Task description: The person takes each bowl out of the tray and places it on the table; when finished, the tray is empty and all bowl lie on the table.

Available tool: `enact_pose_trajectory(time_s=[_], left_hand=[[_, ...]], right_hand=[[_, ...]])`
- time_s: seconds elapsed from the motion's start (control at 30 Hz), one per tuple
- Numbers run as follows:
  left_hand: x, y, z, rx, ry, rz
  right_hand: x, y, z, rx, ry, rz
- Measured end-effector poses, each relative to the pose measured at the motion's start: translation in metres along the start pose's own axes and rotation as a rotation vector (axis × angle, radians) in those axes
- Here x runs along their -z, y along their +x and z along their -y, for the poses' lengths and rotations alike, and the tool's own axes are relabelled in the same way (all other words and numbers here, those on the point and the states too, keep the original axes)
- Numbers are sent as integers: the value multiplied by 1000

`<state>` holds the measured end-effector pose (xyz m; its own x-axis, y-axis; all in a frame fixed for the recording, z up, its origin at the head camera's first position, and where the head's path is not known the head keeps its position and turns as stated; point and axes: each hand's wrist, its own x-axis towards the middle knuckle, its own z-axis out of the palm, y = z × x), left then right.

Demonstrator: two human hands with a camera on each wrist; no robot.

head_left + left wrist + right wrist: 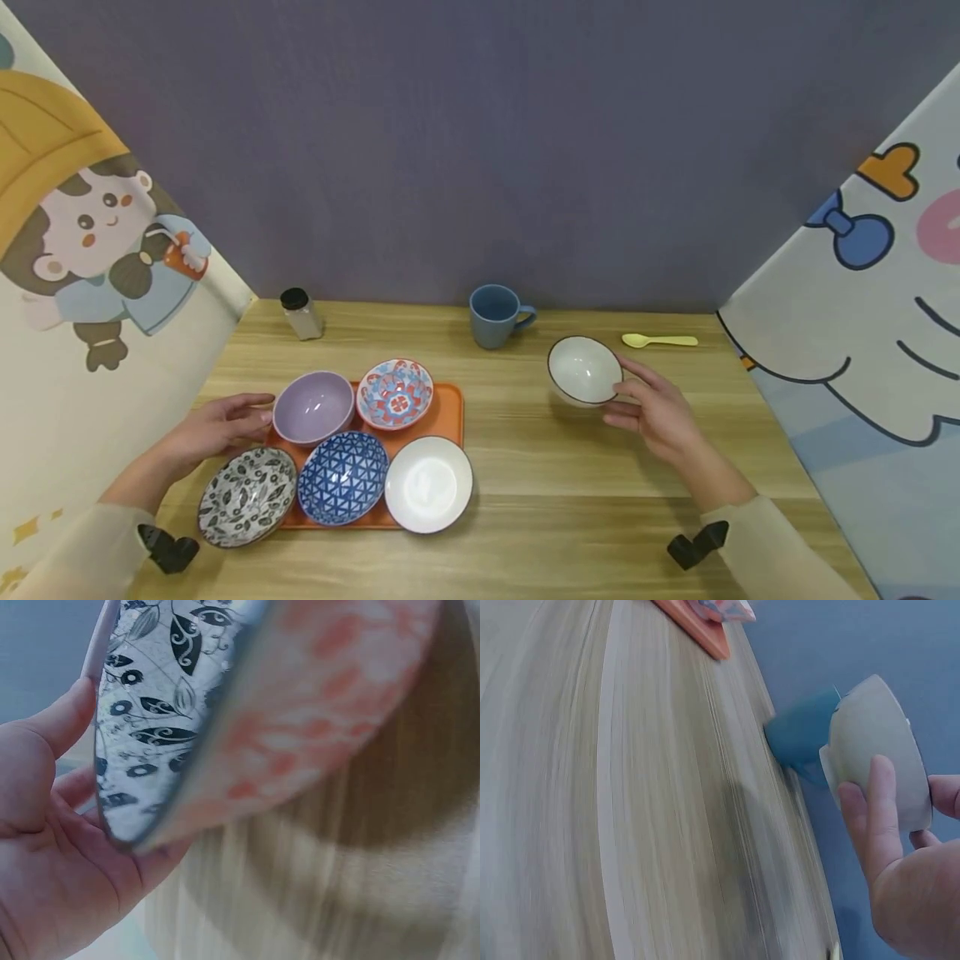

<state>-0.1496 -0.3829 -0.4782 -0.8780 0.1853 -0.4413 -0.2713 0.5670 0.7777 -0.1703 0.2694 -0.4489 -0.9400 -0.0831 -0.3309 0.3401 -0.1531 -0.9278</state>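
Note:
In the head view my right hand point(652, 408) holds a white bowl point(583, 371) with a thin dark rim. In the right wrist view its fingers point(882, 802) support the bowl's outer side, with the thumb at the rim, and the bowl is raised off the table. My left hand point(225, 425) is at the left side of a purple bowl point(313, 408), its loosely extended fingertips right at the outer wall. Just below that hand stands a black-and-white leaf-patterned bowl point(247, 497), whose reddish outside fills much of the left wrist view.
An orange tray point(450, 408) bears the purple bowl, a red-and-blue patterned bowl point(395, 394), a blue triangle-patterned bowl point(343, 478) and a white dish point(429, 485). Along the back are a black-lidded shaker point(302, 314), a blue mug point(493, 317) and a yellow spoon point(660, 340).

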Motion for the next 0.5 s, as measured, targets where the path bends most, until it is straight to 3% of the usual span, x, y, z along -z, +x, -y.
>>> enact_pose_trajectory(time_s=[0.5], left_hand=[[3, 17, -15, 41, 73, 77]], right_hand=[[74, -31, 0, -7, -16, -69]])
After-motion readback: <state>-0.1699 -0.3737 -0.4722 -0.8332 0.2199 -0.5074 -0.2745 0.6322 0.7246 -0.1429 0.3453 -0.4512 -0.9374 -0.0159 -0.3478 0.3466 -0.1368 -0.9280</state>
